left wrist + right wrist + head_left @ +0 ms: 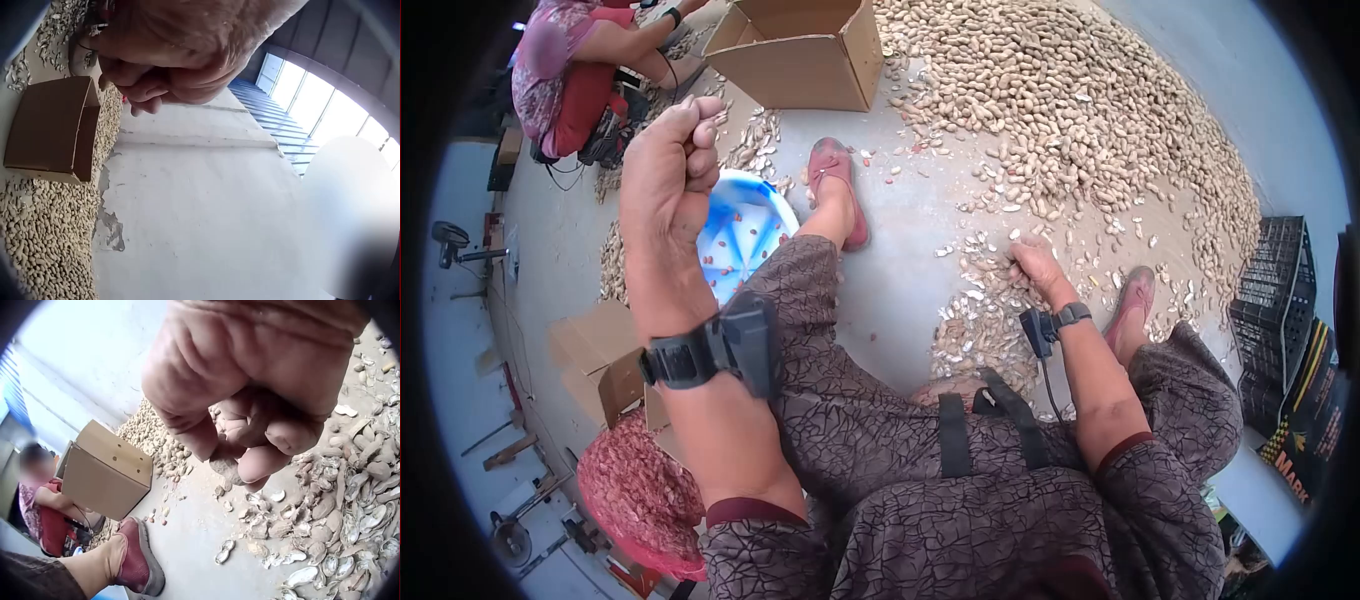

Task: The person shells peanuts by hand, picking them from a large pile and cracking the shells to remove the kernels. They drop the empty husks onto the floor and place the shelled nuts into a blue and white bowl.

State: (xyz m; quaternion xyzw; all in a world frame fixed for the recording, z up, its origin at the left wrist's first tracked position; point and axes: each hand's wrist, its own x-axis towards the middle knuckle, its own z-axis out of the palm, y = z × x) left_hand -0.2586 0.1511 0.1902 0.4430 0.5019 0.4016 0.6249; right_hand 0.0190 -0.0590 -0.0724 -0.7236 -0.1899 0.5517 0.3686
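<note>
My left hand [665, 175] is raised beside the blue-and-white basin [778, 215], its fingers curled in. Nothing shows between those fingers in the left wrist view, where the hand [181, 56] crosses the top. Low over a scatter of broken peanut shells [985, 335] is my right hand [1037, 268]. In the right wrist view it pinches a peanut [226, 470] between thumb and fingers; the rest of the palm is hidden. A few reddish kernels [737, 217] lie in the basin.
A large heap of unshelled peanuts [1050, 90] covers the floor ahead. A cardboard box [800, 70] stands before it. Another person [565, 70] squats at the far left. A black crate [1270, 300] is at the right, a red mesh sack [635, 490] at the lower left.
</note>
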